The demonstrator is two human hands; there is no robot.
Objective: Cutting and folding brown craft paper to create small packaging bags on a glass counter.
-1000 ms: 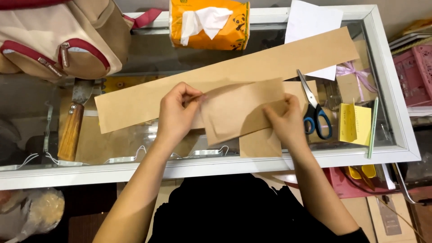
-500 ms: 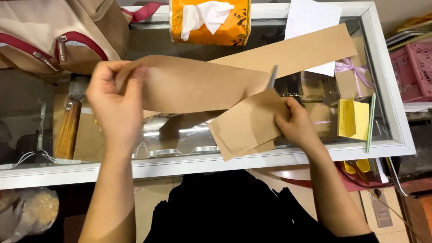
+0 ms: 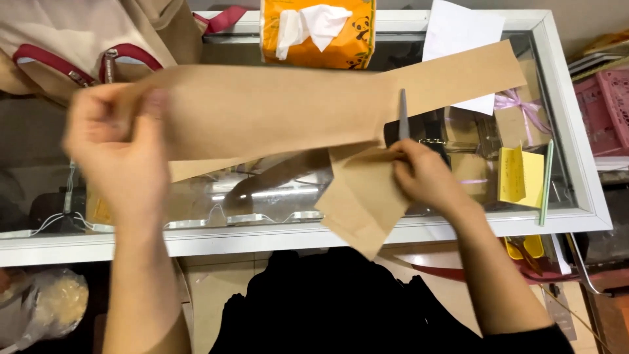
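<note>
Behind brown paper strip point(image 3: 275, 111): tissue box point(image 3: 318, 33), bag point(image 3: 78, 39).

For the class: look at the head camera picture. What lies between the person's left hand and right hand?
In the head view, a long brown paper strip spans from the left hand to the right hand, where grey scissor blades stick up.

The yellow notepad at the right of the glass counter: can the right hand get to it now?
Probably not at once. The right hand is full, holding scissors and a piece of brown paper. The yellow notepad lies close beside it with nothing between.
</note>
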